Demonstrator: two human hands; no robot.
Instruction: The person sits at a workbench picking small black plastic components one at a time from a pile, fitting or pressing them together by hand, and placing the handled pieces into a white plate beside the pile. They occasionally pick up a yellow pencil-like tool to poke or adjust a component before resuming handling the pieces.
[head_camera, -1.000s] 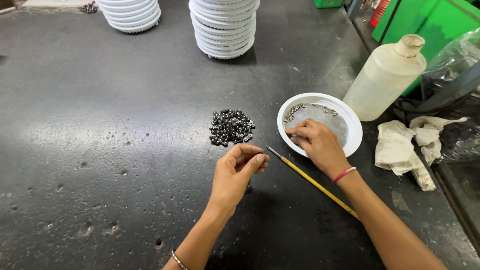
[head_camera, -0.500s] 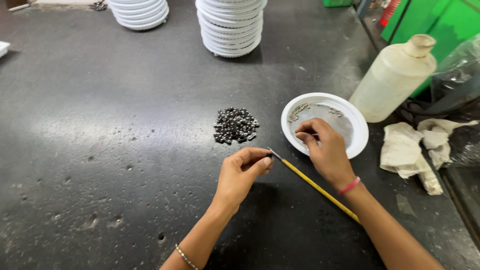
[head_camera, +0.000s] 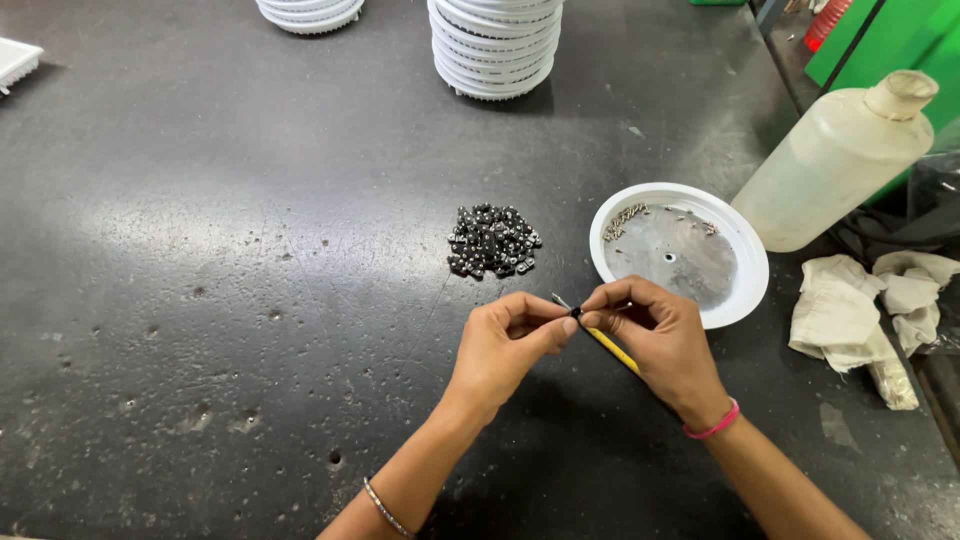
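Though nearly bare, dish with screws

Table: dark, matt, rough, pitted, dull sheen at left. Pile of small parts at centre: dark metal, glinting. Dish right of pile: white glossy plastic rim, grey dull metal floor. Bottle far right: cloudy matt plastic. Rag near right: off-white cloth, crumpled. Stack of lids far centre: white plastic, ribbed. Stick between hands: yellow, smooth, metal tip.

Dark pitted table bears beads, dish, bottle.
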